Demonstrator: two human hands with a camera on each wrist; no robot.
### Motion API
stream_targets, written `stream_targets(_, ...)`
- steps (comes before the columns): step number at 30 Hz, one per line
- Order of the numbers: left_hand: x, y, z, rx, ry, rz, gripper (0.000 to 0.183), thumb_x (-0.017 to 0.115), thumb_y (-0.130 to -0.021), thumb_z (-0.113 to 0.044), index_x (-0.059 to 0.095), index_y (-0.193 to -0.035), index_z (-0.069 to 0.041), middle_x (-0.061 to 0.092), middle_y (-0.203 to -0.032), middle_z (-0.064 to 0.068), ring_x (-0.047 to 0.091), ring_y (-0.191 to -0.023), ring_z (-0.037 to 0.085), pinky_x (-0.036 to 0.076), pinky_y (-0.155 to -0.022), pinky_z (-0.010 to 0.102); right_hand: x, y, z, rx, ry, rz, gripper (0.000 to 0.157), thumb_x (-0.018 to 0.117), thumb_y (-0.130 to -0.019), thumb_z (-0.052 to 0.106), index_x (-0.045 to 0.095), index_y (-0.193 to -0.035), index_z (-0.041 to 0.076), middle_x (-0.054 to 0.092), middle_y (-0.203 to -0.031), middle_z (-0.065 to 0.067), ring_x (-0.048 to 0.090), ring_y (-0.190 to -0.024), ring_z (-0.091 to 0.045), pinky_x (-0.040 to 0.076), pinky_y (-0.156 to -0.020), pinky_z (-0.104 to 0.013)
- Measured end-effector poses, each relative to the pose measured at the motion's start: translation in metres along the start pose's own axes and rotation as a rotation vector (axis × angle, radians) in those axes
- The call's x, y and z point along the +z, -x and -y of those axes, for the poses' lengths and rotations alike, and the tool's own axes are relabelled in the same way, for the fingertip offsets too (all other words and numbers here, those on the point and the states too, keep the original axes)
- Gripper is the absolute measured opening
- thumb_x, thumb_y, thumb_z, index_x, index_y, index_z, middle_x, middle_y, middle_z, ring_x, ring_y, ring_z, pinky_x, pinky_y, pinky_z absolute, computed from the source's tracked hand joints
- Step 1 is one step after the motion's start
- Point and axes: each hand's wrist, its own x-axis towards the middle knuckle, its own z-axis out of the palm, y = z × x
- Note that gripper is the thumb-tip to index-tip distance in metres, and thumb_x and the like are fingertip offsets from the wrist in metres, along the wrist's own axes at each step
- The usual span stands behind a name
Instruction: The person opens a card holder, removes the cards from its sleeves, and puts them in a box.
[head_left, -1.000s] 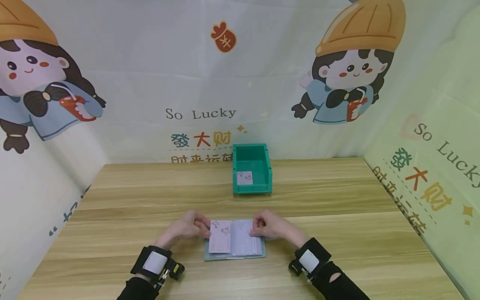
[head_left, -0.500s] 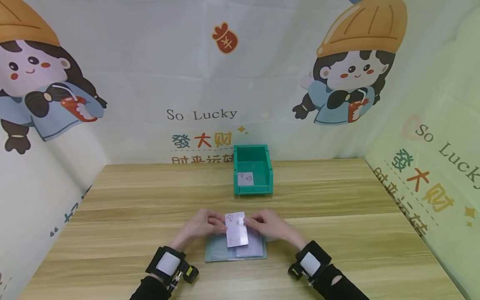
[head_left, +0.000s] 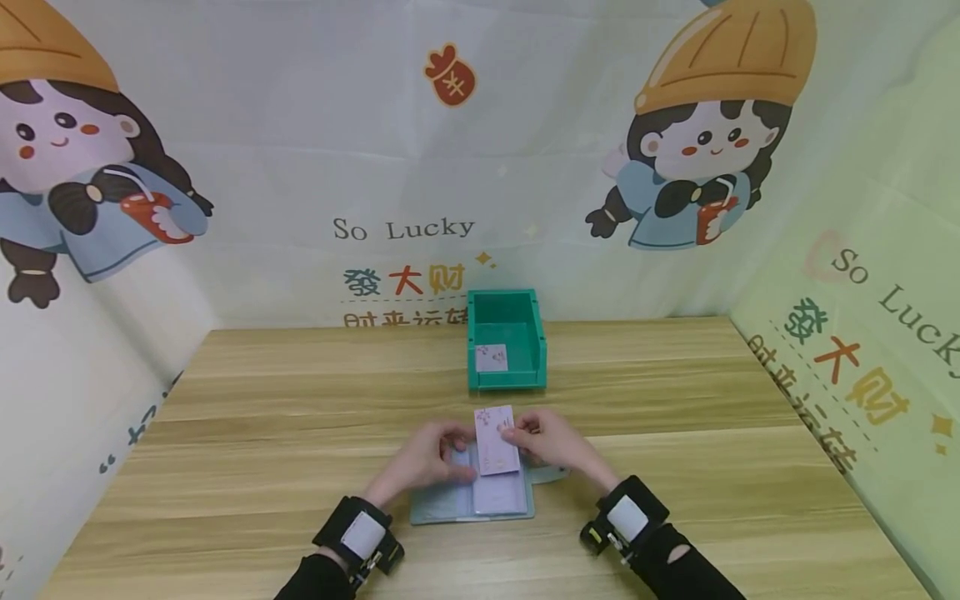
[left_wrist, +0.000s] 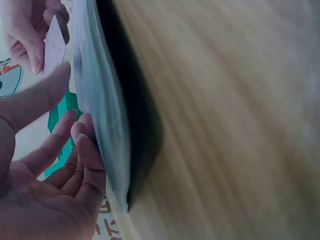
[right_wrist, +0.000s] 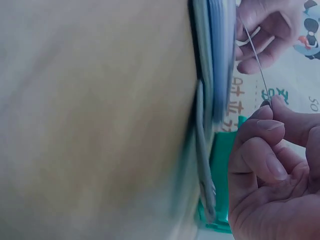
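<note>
Head view: a printed card (head_left: 496,454) is pinched by the right hand (head_left: 553,438) above an opened album (head_left: 441,503), short of the desk's (head_left: 675,392) back edge; the relaxed left hand (head_left: 429,458) is empty. Likely light and bendable, the card is best edge-held.

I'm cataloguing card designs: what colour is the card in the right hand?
The card is pale pinkish lilac with darker marks, best seen in the head view.
</note>
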Motion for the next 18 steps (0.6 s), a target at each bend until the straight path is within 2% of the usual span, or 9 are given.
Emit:
stream_targets(2, 0.0, 0.001, -0.003, 0.001, -0.052, 0.017, 0.054, 0.092, -0.074, -0.005, 0.07, -0.124, 0.004, 0.067, -0.109, 0.015, 0.057, -0.087, 0.019, 0.045, -0.073, 0.026, -0.005, -0.002, 0.002, -0.002, 0.005, -0.02, 0.026, 0.061, -0.107, 0.017, 0.065, -0.088, 0.0, 0.053, -0.073, 0.002, 0.047, -0.062, -0.011, 0.036, -0.057, -0.023)
stream_targets(5, 0.002, 0.003, -0.007, -0.028, -0.107, 0.029, 0.06, 0.094, -0.071, -0.007, 0.071, -0.125, 0.001, 0.065, -0.119, 0.017, 0.059, -0.105, 0.028, 0.05, -0.087, 0.038, -0.013, -0.007, 0.005, -0.03, 0.026, -0.055, 0.026, 0.061, -0.107, 0.015, 0.064, -0.087, -0.002, 0.052, -0.072, 0.001, 0.046, -0.061, -0.011, 0.036, -0.056, -0.023)
stream_targets(8, 0.004, 0.002, -0.009, -0.064, -0.118, 0.024, 0.06, 0.095, -0.069, -0.006, 0.071, -0.124, -0.001, 0.064, -0.121, 0.017, 0.06, -0.111, 0.032, 0.052, -0.094, 0.047, -0.022, -0.014, 0.007, -0.034, 0.047, -0.083, 0.027, 0.06, -0.107, 0.014, 0.062, -0.085, -0.001, 0.049, -0.068, 0.002, 0.044, -0.059, -0.01, 0.034, -0.055, -0.023)
stream_targets(13, 0.005, 0.002, -0.008, -0.079, -0.117, 0.019, 0.06, 0.095, -0.069, -0.006, 0.071, -0.124, -0.003, 0.063, -0.121, 0.016, 0.059, -0.112, 0.032, 0.051, -0.096, 0.049, -0.037, -0.027, 0.014, -0.011, 0.107, -0.131, 0.029, 0.058, -0.108, 0.015, 0.058, -0.083, 0.002, 0.044, -0.065, 0.003, 0.042, -0.059, -0.011, 0.032, -0.056, -0.025)
stream_targets(18, 0.005, 0.001, -0.004, -0.022, -0.138, 0.036, 0.06, 0.095, -0.07, -0.008, 0.071, -0.124, -0.003, 0.062, -0.12, 0.017, 0.058, -0.11, 0.031, 0.051, -0.092, 0.045, -0.048, -0.044, 0.026, 0.018, 0.208, -0.173, 0.032, 0.059, -0.108, 0.017, 0.059, -0.079, 0.002, 0.044, -0.064, 0.003, 0.041, -0.059, -0.012, 0.032, -0.056, -0.024)
